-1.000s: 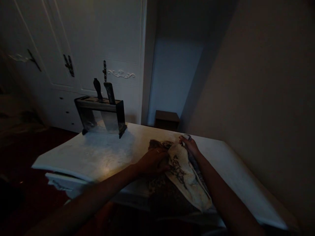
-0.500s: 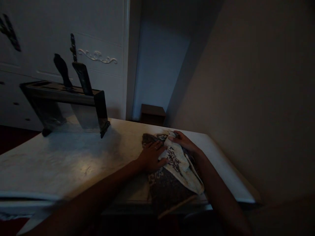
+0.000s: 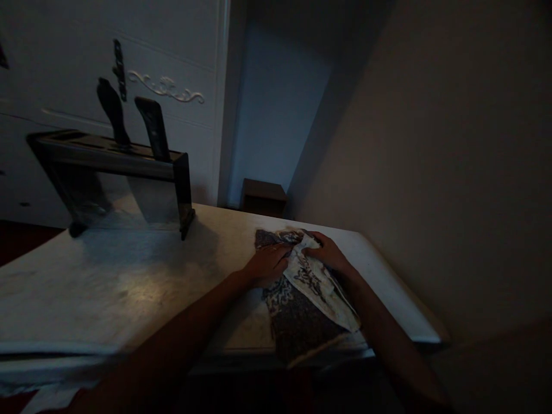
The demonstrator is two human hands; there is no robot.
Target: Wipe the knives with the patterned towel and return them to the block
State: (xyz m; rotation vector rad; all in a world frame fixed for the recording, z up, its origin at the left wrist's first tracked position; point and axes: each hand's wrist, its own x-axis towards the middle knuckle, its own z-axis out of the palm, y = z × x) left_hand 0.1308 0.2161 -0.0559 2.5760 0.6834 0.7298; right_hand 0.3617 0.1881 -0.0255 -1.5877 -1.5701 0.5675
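A patterned towel (image 3: 308, 319), dark on one side and pale with dark figures on the other, lies crumpled and partly folded on the white tabletop (image 3: 172, 282). Its lower end reaches over the near edge. My left hand (image 3: 266, 266) is on the towel's upper left part, its fingers drawn together and curled into the cloth. At the towel's upper right, my right hand (image 3: 328, 254) grips the pale fold, thumb on top and the other fingers partly hidden behind it. The light is dim, so fine detail of the fingers is lost.
On the left of the tabletop stands a knife block (image 3: 116, 164) with clear sides and two dark-handled knives. Behind it are white cabinet doors (image 3: 172, 46). A brown box-like piece (image 3: 264, 192) sits beyond the far edge. A wall (image 3: 431, 144) rises on the right.
My left hand has gone from lying spread on the towel to fingers gathered in the cloth. The towel has shifted slightly away from me, and the view has turned a little.
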